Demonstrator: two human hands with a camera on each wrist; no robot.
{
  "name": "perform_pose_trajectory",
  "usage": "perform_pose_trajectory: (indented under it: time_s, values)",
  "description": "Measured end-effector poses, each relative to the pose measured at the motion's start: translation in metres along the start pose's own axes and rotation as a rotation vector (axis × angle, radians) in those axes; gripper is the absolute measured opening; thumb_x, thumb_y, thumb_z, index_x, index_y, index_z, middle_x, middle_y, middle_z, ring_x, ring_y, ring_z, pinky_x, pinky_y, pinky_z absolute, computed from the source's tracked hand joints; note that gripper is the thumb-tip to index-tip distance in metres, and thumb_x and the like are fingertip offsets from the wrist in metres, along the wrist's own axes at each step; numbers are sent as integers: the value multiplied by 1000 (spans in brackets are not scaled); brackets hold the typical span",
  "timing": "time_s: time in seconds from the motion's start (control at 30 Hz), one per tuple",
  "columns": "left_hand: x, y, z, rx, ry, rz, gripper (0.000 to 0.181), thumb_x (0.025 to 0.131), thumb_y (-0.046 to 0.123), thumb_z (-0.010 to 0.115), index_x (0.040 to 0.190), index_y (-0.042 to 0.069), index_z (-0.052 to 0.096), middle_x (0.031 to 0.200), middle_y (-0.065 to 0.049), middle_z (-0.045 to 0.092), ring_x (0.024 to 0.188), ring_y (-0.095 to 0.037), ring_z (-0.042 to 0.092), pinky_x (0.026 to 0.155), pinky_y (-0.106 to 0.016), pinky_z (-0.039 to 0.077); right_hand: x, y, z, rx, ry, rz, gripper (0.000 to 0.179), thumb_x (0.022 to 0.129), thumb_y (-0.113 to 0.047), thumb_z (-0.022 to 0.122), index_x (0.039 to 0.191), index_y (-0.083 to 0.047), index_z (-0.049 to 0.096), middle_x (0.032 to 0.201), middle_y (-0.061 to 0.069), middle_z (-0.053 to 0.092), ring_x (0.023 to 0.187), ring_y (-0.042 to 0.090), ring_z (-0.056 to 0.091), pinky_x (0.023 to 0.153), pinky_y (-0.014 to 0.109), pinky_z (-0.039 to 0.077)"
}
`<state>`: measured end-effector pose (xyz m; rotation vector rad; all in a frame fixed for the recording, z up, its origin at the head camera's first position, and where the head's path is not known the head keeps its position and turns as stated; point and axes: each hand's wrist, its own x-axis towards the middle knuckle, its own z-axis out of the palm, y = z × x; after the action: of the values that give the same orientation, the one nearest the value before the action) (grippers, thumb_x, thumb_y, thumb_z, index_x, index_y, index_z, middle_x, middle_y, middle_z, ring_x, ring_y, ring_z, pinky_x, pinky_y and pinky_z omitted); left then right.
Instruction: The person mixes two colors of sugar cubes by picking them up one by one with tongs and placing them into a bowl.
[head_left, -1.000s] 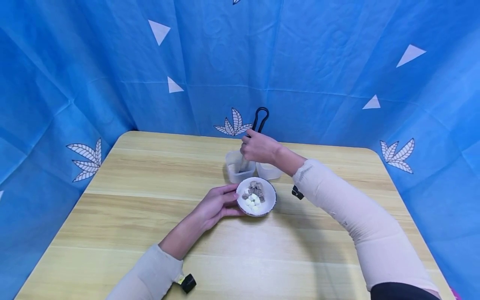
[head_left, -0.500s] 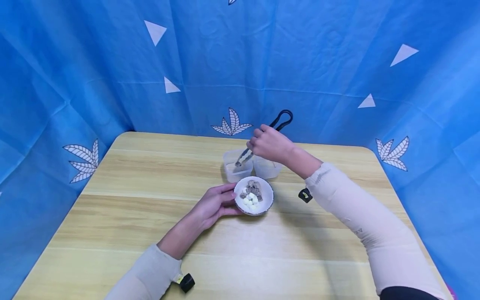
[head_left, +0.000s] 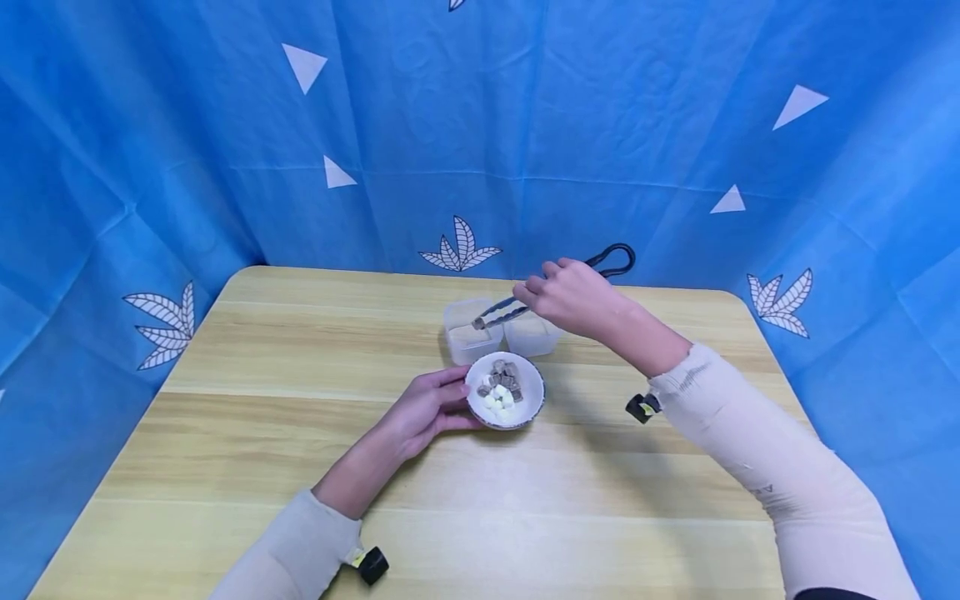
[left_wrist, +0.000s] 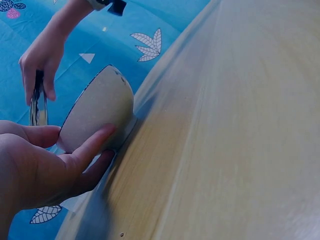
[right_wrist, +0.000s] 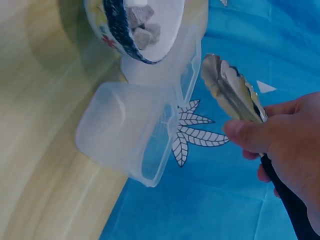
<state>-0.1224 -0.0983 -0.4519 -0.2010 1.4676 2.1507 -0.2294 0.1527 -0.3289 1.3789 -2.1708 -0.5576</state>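
Note:
My left hand (head_left: 426,414) holds a white bowl (head_left: 534,392) by its left side, thumb and fingers against the outer wall in the left wrist view. Grey-brown cubes (head_left: 504,375) and white pieces (head_left: 498,400) lie in it. In my right hand (head_left: 573,296) are metal tongs (right_wrist: 232,90) with a black handle, pinched between thumb and fingers. The tongs slant down to the left, their tips over the left clear plastic box (head_left: 472,348). A small brownish patch shows at the tips; I cannot tell whether it is a cube.
A second clear plastic box (head_left: 531,343) stands right beside the first, behind the bowl. Both rest near the back of the wooden table (head_left: 315,350). A blue patterned curtain (head_left: 420,108) hangs along the back and sides.
The tongs have come up out of the left box and swung flatter, handle to the right. My right hand has shifted right with them; my left hand keeps the bowl in place.

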Motion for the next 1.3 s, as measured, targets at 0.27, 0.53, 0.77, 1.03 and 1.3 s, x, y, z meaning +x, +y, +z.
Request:
perform_pose_trajectory:
  time_s: [0.27,0.53,0.77,1.03,1.3]
  values:
    - [1,2,-1,4,-11,1,56,103,-1,49,158,0,37,161,-22,38,141,-44,50,103,-56,59,-34,-7,-6,68,33,37,10,95,-15,71,104,-10,69,73,2,68,63,24,61,48,28,50]
    - [2,1,-1,14,-1,-2,56,104,0,50,158,0,37,161,-22,39,140,-44,50,103,-55,60,-56,-19,-6,125,46,50,22,94,-28,75,101,-10,66,67,-1,59,58,22,58,44,26,46]
    - [2,-1,-2,8,-2,1,56,104,-2,48,159,0,35,162,-23,36,142,-46,48,104,-57,58,-67,-30,-8,146,20,71,29,91,-33,79,103,-10,66,69,-3,63,62,23,63,48,28,52]
    - [1,1,-2,13,-23,1,56,105,-1,47,159,0,34,163,-23,35,143,-46,46,104,-56,58,-72,-38,-6,147,-16,89,28,91,-34,78,100,-11,65,69,-3,62,63,23,63,47,27,51]
    - [1,1,-1,22,-34,3,56,105,-1,46,159,-1,33,164,-24,33,144,-45,46,104,-56,58,-78,-39,-4,180,-30,96,33,88,-36,81,104,-11,67,74,-2,67,65,24,64,49,30,54]
